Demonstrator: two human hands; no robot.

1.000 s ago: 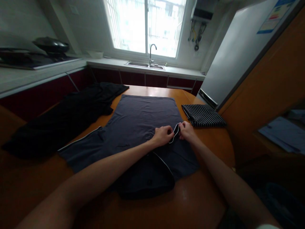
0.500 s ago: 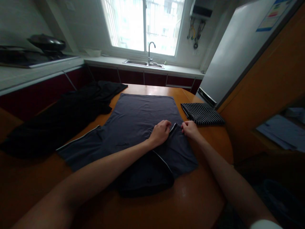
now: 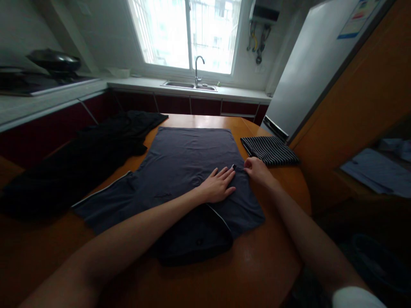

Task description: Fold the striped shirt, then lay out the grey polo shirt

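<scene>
A dark grey-blue shirt point(image 3: 192, 147) lies spread face down, its collar end toward me and its hem at the far side. White piping edges the collar and the left sleeve. The right sleeve is folded inward over the body. My left hand point(image 3: 217, 185) lies flat on that folded sleeve, fingers spread, its fingertips by the sleeve's white-edged cuff. At the shirt's right side my right hand point(image 3: 257, 170) is closed, thumb and fingers pinching the shirt's edge.
Dark clothing point(image 3: 80, 160) lies heaped on the table's left. A folded black-and-white striped garment point(image 3: 271, 149) sits at the right. Beyond the wooden table point(image 3: 257, 256) are a sink point(image 3: 180, 84), a stove with a wok point(image 3: 54, 60) and a fridge point(image 3: 302, 64).
My left hand has opened from a closed grip near the cuff and now lies flat on the sleeve. The right hand has barely moved. The whole view has shifted slightly.
</scene>
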